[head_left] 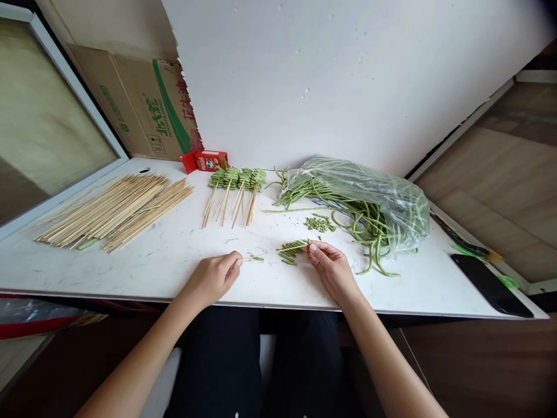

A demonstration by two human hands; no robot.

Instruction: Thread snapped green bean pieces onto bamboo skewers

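While both hands rest near the front edge of the white table, they hold one thin skewer between them. The left hand pinches the skewer's bare end with its fingers together. The right hand has its fingertips closed on the other end, right where a small row of cut bean pieces sits on the stick. The skewer lies low over the table, near the middle of the front edge.

Four finished bean skewers lie side by side toward the back edge. One big pile of bare sticks lies toward the left edge; there are too many to count. One clear bag of long green beans lies toward the right side, with beans spilling out. A few loose bean bits lie just in front of it. One red box sits at the back edge. One black phone lies at the front right corner.
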